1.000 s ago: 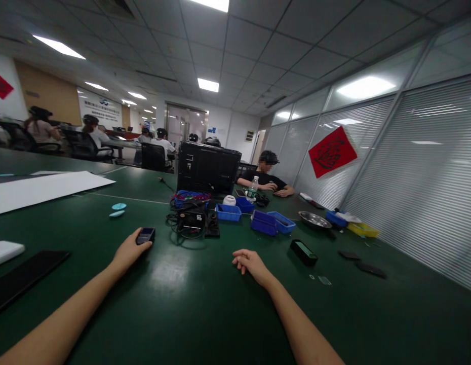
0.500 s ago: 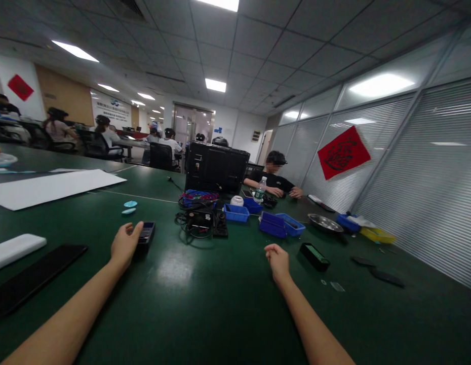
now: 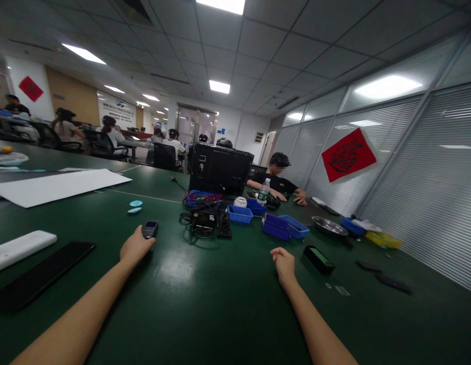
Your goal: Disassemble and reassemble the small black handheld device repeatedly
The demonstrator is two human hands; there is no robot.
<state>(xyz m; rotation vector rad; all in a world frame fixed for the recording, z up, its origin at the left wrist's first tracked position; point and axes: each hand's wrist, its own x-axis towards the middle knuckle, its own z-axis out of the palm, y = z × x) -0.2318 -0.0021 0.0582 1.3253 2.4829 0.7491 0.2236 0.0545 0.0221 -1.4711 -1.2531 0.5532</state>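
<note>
My left hand [image 3: 136, 245] is closed around a dark handheld device with a small screen [image 3: 150, 229] on the green table. Only the device's far end shows past my fingers, and its exact kind cannot be made out. My right hand [image 3: 284, 264] rests on the table with fingers curled in, and nothing shows in it. Just right of that hand lies a black open case with a green panel inside [image 3: 319, 259]. A small clear piece [image 3: 342, 290] and a little ring [image 3: 328, 286] are nearer to me.
A black monitor [image 3: 221, 170] stands mid-table behind tangled cables and a black boxed unit [image 3: 203, 221]. Blue bins [image 3: 240, 215], a bottle [image 3: 263, 191] and a metal bowl [image 3: 329, 226] lie rightward. A person [image 3: 279, 177] sits opposite. At left are a white slab [image 3: 26, 248] and a black slab [image 3: 45, 274].
My left hand has closed round the device, which was more exposed beside the thumb before. My right hand stays curled in nearly the same place. The view has shifted slightly.
</note>
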